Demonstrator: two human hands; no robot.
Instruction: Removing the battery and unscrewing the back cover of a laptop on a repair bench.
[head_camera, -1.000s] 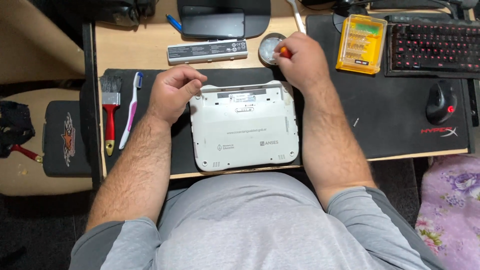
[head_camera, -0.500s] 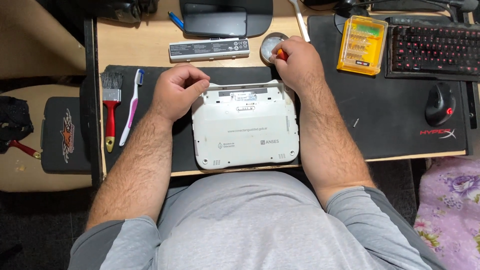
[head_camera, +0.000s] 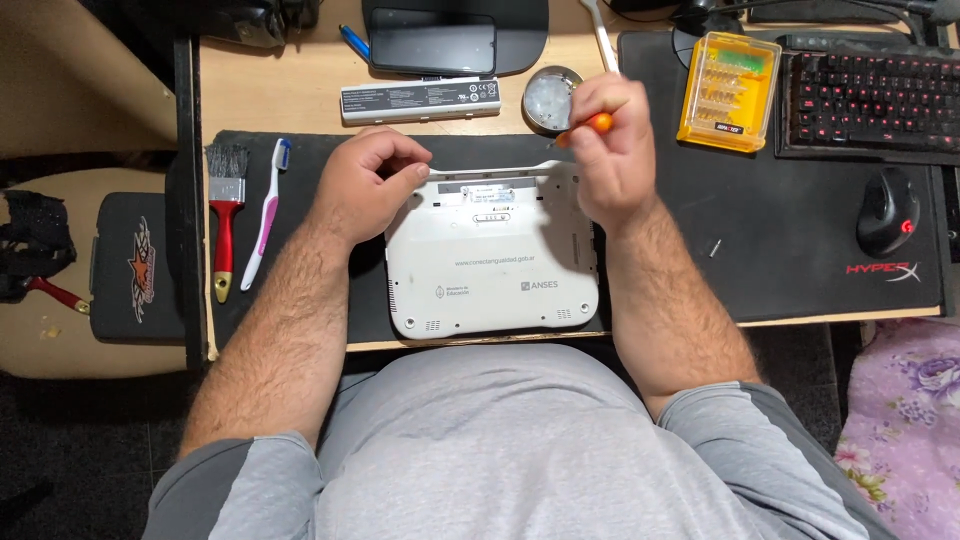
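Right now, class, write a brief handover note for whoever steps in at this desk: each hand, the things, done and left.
Left hand: rests closed on the far left corner of the white laptop, steadying it.
Right hand: grips an orange-handled screwdriver above the far right corner.
Laptop lies underside up on the black mat.
Done: battery lies out on the desk.
Left: bottom cover still on.

The right hand (head_camera: 612, 150) hides most of the orange-handled screwdriver (head_camera: 598, 123) — its tip too small to tell.
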